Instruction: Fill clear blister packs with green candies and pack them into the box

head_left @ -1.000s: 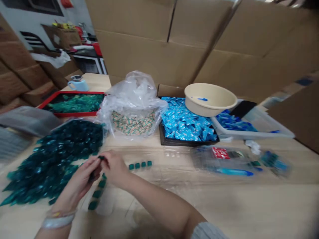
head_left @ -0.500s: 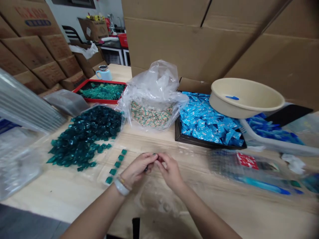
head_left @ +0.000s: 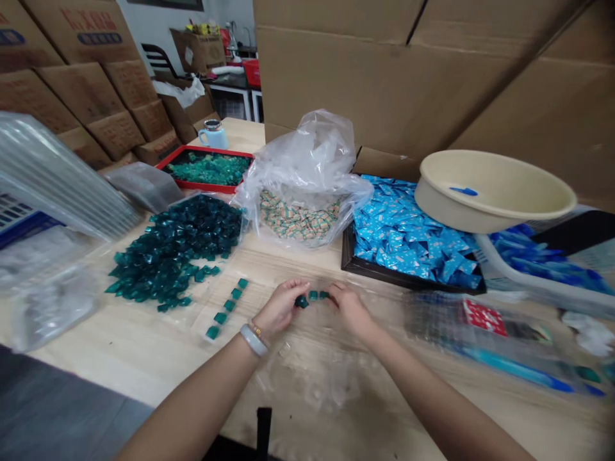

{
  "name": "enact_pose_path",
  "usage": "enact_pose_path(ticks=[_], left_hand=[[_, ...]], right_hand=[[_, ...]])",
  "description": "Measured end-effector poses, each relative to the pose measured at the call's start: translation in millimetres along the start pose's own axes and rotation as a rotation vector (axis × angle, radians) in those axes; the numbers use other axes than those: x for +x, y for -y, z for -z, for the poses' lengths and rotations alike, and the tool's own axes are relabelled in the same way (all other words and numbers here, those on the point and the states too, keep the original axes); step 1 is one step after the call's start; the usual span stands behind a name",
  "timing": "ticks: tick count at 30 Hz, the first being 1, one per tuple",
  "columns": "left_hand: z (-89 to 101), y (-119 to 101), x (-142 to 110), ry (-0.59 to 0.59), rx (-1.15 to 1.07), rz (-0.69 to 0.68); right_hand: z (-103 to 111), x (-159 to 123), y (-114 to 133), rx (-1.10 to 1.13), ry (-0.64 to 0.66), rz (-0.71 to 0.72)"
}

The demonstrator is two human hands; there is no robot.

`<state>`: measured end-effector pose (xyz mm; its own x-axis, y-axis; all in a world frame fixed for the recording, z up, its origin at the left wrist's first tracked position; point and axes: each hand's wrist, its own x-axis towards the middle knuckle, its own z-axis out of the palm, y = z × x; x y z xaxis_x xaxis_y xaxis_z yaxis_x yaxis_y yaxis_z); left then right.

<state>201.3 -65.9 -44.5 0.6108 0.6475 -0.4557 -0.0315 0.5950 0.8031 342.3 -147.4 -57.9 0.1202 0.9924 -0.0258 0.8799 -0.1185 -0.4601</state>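
Over the middle of the table, my left hand is closed on a glossy dark teal piece at its fingertips. To its right, the fingers of my right hand pinch the end of another small teal piece. Between the two hands a square teal piece lies in line with them; whether it touches its neighbours I cannot tell. Left of my left hand, a slanting row of square teal pieces lies on clear plastic. Behind that row spreads a large heap of dark teal pieces.
At the back stand a red-rimmed tray of green pieces, a clear bag of patterned packets and a black tray of blue packets. A cream basin sits at right, behind plastic packaging. Clear plastic trays stand left.
My hands were together at the fingertips and have drawn apart, with teal pieces now showing between them. The whole view has shifted slightly.
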Motion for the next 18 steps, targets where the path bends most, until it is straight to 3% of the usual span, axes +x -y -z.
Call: enact_pose_path(ticks=[6,12,14,18], left_hand=[[0.2,-1,0,-0.055,-0.013,0.042],[0.4,-5,0,-0.03,-0.118,0.061],[-0.1,-8,-4,-0.007,-0.192,0.079],[1.2,-19,-18,0.053,-0.365,0.034]], right_hand=[[3,-3,-6,-0.171,-0.048,-0.013],[9,-4,7,-0.2,-0.049,-0.011],[13,-4,18,-0.076,-0.114,-0.024],[9,-2,41,0.493,-0.13,0.041]])
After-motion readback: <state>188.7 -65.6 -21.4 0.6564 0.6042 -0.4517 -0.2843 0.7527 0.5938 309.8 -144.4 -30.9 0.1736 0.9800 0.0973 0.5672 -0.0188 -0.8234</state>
